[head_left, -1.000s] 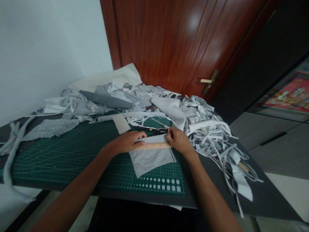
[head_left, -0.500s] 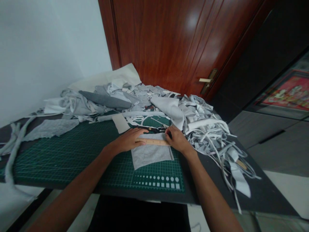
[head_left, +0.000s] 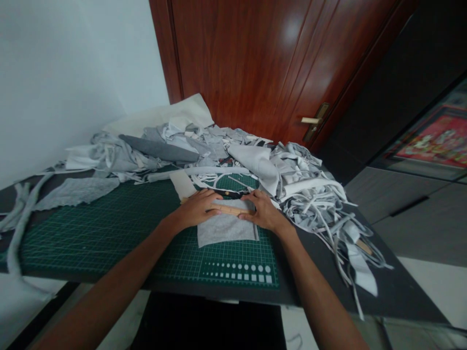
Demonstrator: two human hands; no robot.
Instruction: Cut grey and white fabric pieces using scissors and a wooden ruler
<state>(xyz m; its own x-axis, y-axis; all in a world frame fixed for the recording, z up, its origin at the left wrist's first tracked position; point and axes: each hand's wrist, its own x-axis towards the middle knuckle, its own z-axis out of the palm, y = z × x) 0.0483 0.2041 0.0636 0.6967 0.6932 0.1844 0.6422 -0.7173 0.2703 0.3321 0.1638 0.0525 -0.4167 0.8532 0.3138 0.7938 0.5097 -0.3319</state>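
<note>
A wooden ruler [head_left: 229,210] lies across the top of a grey fabric piece [head_left: 226,231], which rests on a green cutting mat [head_left: 91,228]. My left hand [head_left: 197,209] lies over the ruler, with its far end poking out past my fingers. My right hand [head_left: 262,212] grips the ruler's other end, fingertips on the wood. Black-handled scissors [head_left: 228,193] lie just beyond the ruler, between my hands and partly hidden by the fabric scraps.
A large heap of grey and white fabric scraps [head_left: 306,194] covers the table's back and right, with strips trailing over the dark tabletop [head_left: 321,272]. A cream fabric square [head_left: 181,183] lies behind my left hand. A reddish-brown door [head_left: 248,63] stands behind the table.
The ruler has slid left and turned, its left end now passing under my left hand. Both hands have moved closer together and further up the grey fabric.
</note>
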